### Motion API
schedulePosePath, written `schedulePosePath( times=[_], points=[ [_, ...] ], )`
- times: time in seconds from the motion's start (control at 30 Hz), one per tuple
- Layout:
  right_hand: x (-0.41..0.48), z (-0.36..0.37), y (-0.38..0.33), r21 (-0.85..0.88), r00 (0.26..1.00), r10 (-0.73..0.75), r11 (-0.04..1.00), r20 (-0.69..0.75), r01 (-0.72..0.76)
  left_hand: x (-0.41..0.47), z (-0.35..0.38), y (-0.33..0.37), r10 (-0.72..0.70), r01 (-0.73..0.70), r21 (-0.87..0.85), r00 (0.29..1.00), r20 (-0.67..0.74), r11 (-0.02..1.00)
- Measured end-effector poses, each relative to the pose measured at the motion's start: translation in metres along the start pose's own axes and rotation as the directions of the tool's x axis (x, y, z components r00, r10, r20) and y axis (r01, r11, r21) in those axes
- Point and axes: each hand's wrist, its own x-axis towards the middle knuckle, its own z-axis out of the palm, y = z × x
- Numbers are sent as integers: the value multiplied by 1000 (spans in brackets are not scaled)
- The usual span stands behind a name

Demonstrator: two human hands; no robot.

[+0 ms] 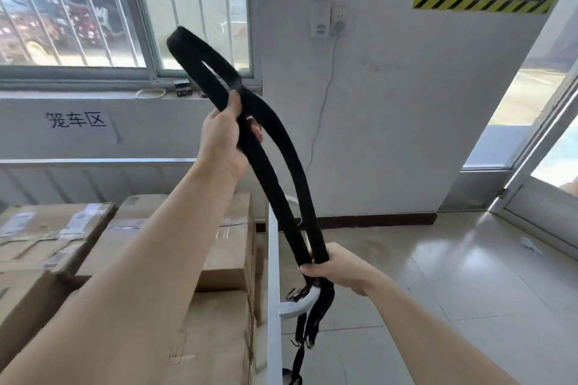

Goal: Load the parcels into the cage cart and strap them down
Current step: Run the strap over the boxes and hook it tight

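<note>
1. The black strap is being gripped low down by the right hand, fingers curled round both runs, just beside the rail of the cage cart
2. The parcels are being contained inside the cart, left of that rail
3. Farther out, the strap is being clasped by the left hand; twists are best being worked out before it is being laid across them

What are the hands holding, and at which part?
One doubled black strap. The left hand grips it high, just below the fold; the right hand grips both runs low, above the dangling hooks.
</note>
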Motion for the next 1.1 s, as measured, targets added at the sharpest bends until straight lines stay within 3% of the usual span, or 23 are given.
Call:
schedulePosePath(
  times=[0.1, 0.23, 0.3, 0.37, 0.43, 0.5, 0.57, 0.67, 0.73, 0.87, 0.97, 1.03, 1.1],
  points=[
    [-9, -4, -11, 0, 993, -44, 999, -106, 45, 5, -23, 19, 111, -108, 42, 989, -95, 993],
    [-17, -10, -52, 140, 930, -130, 972, -345, 188, -7, -48, 9, 170, -125, 523, 985, -39, 843],
    [-21, -10, -81, 214, 907, -153, 944, -393, 252, -16, -59, -6, 111, -102, 678, 993, 31, 728],
    [-21, -9, -109, 276, 884, -178, 907, -432, 317, -25, -70, -19, -56, -72, 754, 988, 144, 653],
    [-21, -5, -136, 298, 846, -226, 866, -483, 401, -34, -79, -30, -211, -28, 713, 947, 244, 701],
    [-18, 2, -158, 261, 793, -272, 844, -545, 469, -42, -83, -36, -279, 50, 552, 899, 339, 832],
    [-19, 11, -178, 176, 736, -331, 837, -591, 518, -47, -88, -35, -285, 92, 403, 845, 452, 910],
    [-21, 22, -201, 48, 685, -417, 834, -598, 550, -50, -98, -22, -272, 68, 348, 768, 580, 935],
    [-18, 29, -212, 15, 677, -437, 834, -593, 551, -52, -103, -12, -272, 44, 390, 788, 552, 920],
    [-16, 49, -227, -20, 662, -464, 827, -589, 561, -56, -114, 8, -198, -16, 499, 906, 373, 867],
    [-15, 70, -214, 132, 755, -430, 822, -495, 554, -55, -122, 29, -101, 4, 350, 961, 259, 937],
    [-11, 88, -191, 165, 858, -404, 868, -318, 469, -49, -128, 46, -56, 23, 223, 988, 145, 975],
    [-7, 105, -165, 83, 934, -351, 931, -64, 355, -44, -137, 66, -36, 27, 130, 997, 71, 991]
  ],
)
